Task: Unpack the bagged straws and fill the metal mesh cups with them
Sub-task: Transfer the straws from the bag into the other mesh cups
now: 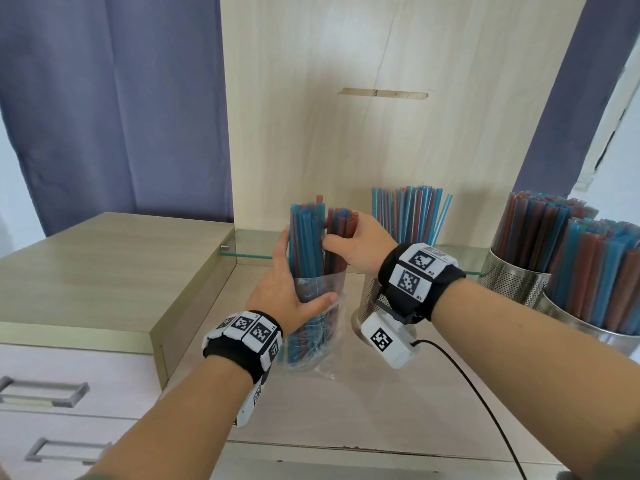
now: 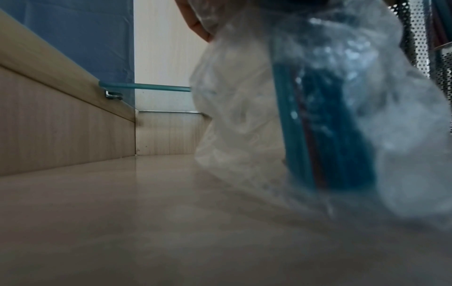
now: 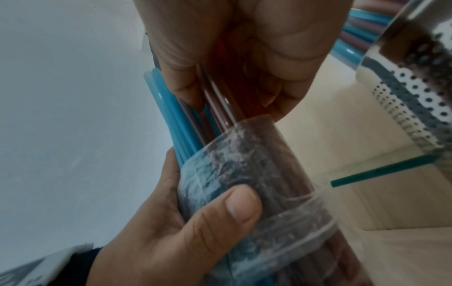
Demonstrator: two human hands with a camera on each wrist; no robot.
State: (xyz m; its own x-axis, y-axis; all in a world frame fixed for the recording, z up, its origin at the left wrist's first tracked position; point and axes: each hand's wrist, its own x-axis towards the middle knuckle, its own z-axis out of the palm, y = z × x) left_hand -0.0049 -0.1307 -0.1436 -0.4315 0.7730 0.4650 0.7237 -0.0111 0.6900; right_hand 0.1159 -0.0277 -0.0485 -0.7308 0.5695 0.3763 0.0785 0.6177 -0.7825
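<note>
— Our left hand (image 1: 284,292) is wrapped round the plastic bag (image 1: 320,306), thumb across the front and fingers behind. Why there, do we think?

— It steadies the bag upright on the counter (image 1: 381,410), we judge, so the straws can slide out of the open top without the plastic coming along. The bag's foot looks to rest on the counter near its left edge, beside the raised cabinet (image 1: 104,271).

— And the cups?

— Going from the biggest: the two metal cups at the counter's right edge, the near cup (image 1: 588,327) and the one behind it (image 1: 512,282), stand packed with straws. The middle cup (image 1: 372,299), toward the back edge just right of the bag, holds a looser bunch, so we'd say it has room for more. That is probably why the bag is held right next to it: a short carry.

— Then the straws in the bag?

— The bagged straws (image 1: 308,244) stick well above the plastic. Our right hand (image 1: 360,244) is clamped on a clump of mostly red ones near their tops, fingers curled round them, with the blue ones left standing on the left.

— Is that clump free of the bag?

— No, its lower ends are still inside the plastic.
</note>
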